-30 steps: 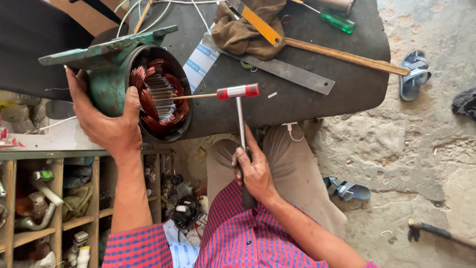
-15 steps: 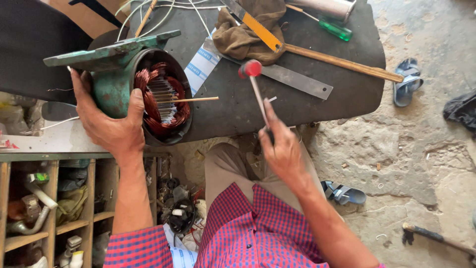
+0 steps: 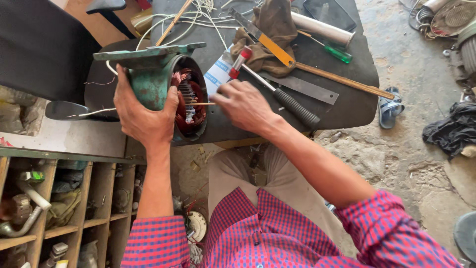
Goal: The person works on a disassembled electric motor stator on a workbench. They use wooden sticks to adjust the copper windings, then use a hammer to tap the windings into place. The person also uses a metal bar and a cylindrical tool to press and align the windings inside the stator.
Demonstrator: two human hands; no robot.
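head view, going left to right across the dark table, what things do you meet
green motor housing under the left hand → right hand at the thin stick → red-headed hammer → green screwdriver → blue sandal

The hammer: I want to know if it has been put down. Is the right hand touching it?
Apart. The head view shows the hammer lying on the dark table, while the right hand pinches the thin wooden stick at the motor stator.

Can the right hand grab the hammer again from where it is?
Probably yes. The hammer lies on the dark table just beside the right hand, its black grip pointing out past the wrist, with nothing on top of it.
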